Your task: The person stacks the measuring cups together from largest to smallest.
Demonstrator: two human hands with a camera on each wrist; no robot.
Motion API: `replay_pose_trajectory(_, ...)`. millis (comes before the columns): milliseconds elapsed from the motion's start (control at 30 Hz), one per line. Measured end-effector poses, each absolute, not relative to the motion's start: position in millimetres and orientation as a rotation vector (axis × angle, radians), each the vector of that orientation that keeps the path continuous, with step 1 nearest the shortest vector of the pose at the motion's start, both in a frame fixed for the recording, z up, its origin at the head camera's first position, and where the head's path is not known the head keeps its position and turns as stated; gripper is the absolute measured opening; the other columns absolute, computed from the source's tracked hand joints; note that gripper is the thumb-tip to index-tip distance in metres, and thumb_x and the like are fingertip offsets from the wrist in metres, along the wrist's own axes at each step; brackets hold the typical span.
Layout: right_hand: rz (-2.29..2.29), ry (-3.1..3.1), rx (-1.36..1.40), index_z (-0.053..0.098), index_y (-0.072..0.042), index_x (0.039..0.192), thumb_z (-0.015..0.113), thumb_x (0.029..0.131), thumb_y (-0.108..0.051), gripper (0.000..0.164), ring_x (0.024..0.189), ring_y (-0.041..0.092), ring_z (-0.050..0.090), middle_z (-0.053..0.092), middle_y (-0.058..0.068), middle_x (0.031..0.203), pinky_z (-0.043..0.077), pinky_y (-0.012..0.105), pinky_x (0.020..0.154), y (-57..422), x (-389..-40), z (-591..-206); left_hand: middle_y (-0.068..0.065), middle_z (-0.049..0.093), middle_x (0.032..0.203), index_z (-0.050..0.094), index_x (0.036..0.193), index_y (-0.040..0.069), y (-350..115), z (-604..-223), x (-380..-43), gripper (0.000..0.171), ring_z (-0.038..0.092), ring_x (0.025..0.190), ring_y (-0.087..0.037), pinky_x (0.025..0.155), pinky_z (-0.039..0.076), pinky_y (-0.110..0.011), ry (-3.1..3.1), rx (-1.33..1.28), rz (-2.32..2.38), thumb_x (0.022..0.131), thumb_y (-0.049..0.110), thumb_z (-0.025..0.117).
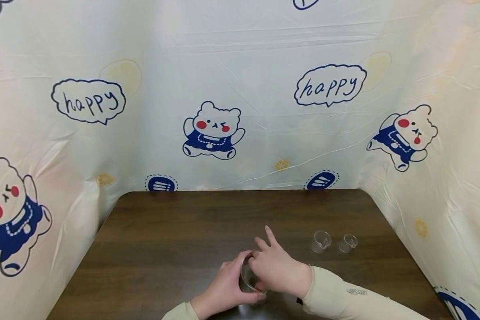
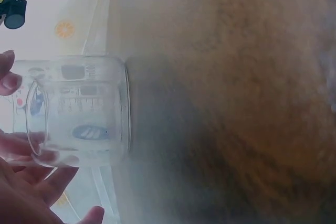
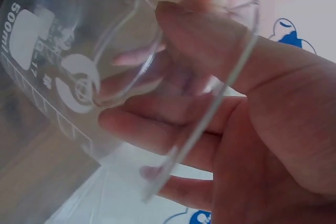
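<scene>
A large clear glass beaker [image 1: 246, 275], marked 500ml in the right wrist view, stands near the table's front edge. My left hand [image 1: 223, 285] grips its side, thumb towards the near rim. Nested inside is a smaller glass beaker [image 2: 68, 121], its rim well below the large one's. Reaching in through the mouth, my right hand [image 1: 278, 269] holds the inner beaker's rim between thumb [image 3: 199, 38] and fingers. Its outer fingers stick out past the large rim in the head view. Whether the large beaker's base touches the table I cannot tell.
To the right on the brown wooden table [image 1: 164, 231] stand two small glass beakers, a wider one [image 1: 321, 242] and a smaller one [image 1: 348, 244]. A pale printed curtain [image 1: 264, 133] hangs behind the table and along both sides.
</scene>
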State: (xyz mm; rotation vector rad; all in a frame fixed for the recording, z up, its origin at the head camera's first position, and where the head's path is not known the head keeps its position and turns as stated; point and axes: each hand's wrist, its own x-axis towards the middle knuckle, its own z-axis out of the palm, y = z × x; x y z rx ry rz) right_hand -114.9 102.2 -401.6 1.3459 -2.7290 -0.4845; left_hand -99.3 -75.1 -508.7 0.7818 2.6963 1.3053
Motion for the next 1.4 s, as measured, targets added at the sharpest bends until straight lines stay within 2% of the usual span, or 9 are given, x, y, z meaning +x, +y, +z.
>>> replay_pose_trajectory(100,-0.438,-2.727,1.351,0.078,-0.022,0.103,0.086,0.075,-0.056,0.045,0.123,0.027,0.060,0.075,-0.008,0.108,0.036,0.065,0.112,104.8,-114.1,-394.8,0.011,0.063,0.137,0.043,0.151,0.019,-75.4,-509.2,-99.2,0.094,0.062,0.111,-0.005,0.097,0.039,-0.048,2.705,0.790,1.295,0.079,0.063,0.083)
replay_pose_trajectory(333,-0.358,-2.614,1.351,0.076,-0.022,0.105,0.089,0.075,-0.053,0.044,0.096,0.015,0.060,0.072,-0.010,0.098,0.048,0.050,0.104,115.0,-112.2,-385.1,0.014,0.061,0.137,0.043,0.150,0.022,-76.5,-509.8,-98.9,0.091,0.061,0.112,-0.004,0.098,0.039,-0.048,2.716,0.808,1.308,0.079,0.061,0.085)
replay_pose_trajectory(467,-0.347,-2.524,1.327,0.074,-0.022,0.098,0.089,0.075,-0.053,0.041,0.089,0.014,0.059,0.068,-0.010,0.090,0.051,0.037,0.091,121.2,-113.4,-382.7,0.014,0.061,0.136,0.043,0.149,0.023,-77.1,-510.6,-98.4,0.091,0.061,0.113,-0.006,0.097,0.041,-0.047,2.735,0.808,1.299,0.078,0.063,0.084)
replay_pose_trajectory(633,-0.266,-2.506,1.311,0.072,-0.022,0.095,0.090,0.074,-0.048,0.038,0.081,0.013,0.057,0.063,-0.010,0.083,0.045,0.028,0.070,128.9,-114.1,-375.4,0.012,0.062,0.137,0.043,0.150,0.026,-77.9,-512.5,-97.7,0.091,0.061,0.113,-0.006,0.095,0.041,-0.044,2.743,0.812,1.308,0.077,0.062,0.085)
replay_pose_trajectory(867,-0.186,-2.545,1.289,0.067,-0.020,0.088,0.089,0.077,-0.047,0.036,0.078,0.013,0.056,0.059,-0.009,0.079,0.043,0.027,0.065,144.0,-117.3,-370.2,0.011,0.063,0.134,0.046,0.147,0.022,-77.3,-513.7,-97.8,0.091,0.063,0.108,-0.007,0.094,0.044,-0.044,2.777,0.805,1.296,0.075,0.060,0.088)
replay_pose_trajectory(1200,-0.092,-2.538,1.213,0.063,-0.018,0.085,0.088,0.079,-0.044,0.036,0.073,0.015,0.055,0.058,-0.008,0.077,0.043,0.029,0.062,173.6,-121.8,-375.7,0.010,0.064,0.131,0.048,0.145,0.022,-74.6,-511.8,-96.4,0.089,0.063,0.107,-0.010,0.094,0.045,-0.042,2.810,0.813,1.280,0.074,0.058,0.089)
replay_pose_trajectory(1400,-0.073,-2.589,1.132,0.065,-0.017,0.088,0.087,0.081,-0.041,0.034,0.075,0.017,0.058,0.059,-0.007,0.078,0.049,0.033,0.066,192.7,-125.0,-378.1,0.011,0.064,0.132,0.048,0.146,0.025,-72.9,-512.3,-97.1,0.090,0.064,0.108,-0.010,0.094,0.046,-0.043,2.804,0.806,1.291,0.073,0.059,0.089)
